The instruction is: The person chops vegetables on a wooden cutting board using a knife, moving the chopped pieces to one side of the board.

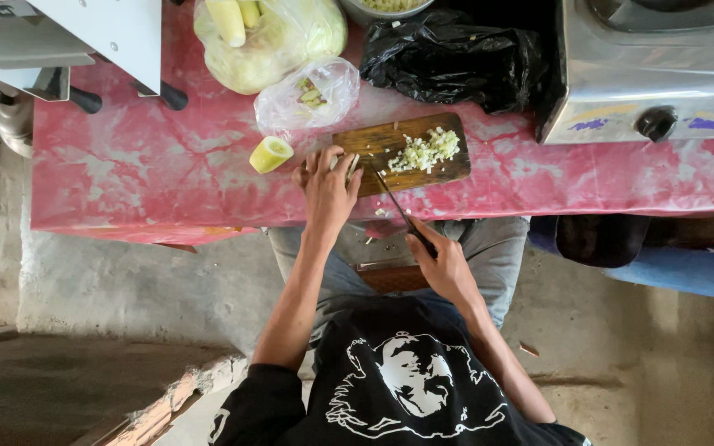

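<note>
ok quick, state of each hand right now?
Left hand: closed, pressing a pale vegetable piece onto the cutting board.
Right hand: closed on the knife.

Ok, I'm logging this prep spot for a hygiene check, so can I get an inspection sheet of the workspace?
Surface: pink-red mottled tablecloth.
Job's things: brown wooden cutting board with a pile of chopped pale vegetable; dark-handled knife.
Clutter: cut yellow-green chunk, clear plastic bags, black plastic bag.
Hands: left hand on the board; right hand grips the knife.
Cables: nothing seen.
Surroundings: steel gas stove, concrete floor.
</note>
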